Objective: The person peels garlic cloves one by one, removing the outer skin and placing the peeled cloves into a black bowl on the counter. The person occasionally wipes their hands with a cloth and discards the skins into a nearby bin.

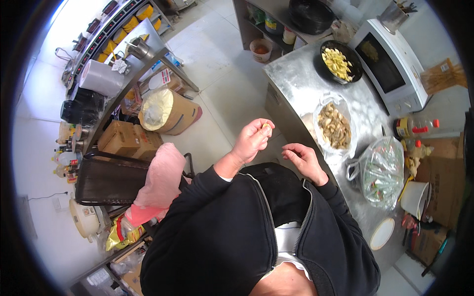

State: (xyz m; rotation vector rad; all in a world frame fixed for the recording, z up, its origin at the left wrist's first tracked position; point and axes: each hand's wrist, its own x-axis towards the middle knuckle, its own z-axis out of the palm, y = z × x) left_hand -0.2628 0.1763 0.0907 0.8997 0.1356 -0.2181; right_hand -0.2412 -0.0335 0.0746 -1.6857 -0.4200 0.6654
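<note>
My left hand (255, 138) is raised in front of my chest and pinches a small pale yellow piece (266, 126), apparently a garlic clove, between thumb and fingertips. Beside it, my right hand (305, 161) is near the steel table's edge, fingers bent and apart from the thumb, with nothing visible in it. On the steel table (292, 70), a clear plastic bag (350, 107) lies open around brownish pieces (333, 127) that look like unpeeled garlic cloves. Farther back, a black pan (321, 72) holds pale yellow peeled cloves (336, 63).
A white microwave (413, 72) stands along the table's right side. Nearer are a tied plastic bag of greens (383, 174), bottles (426, 125) and a round white lid (382, 234). To my left are a brown chair (111, 179) with pink cloth (159, 177) and a lined bin (181, 113).
</note>
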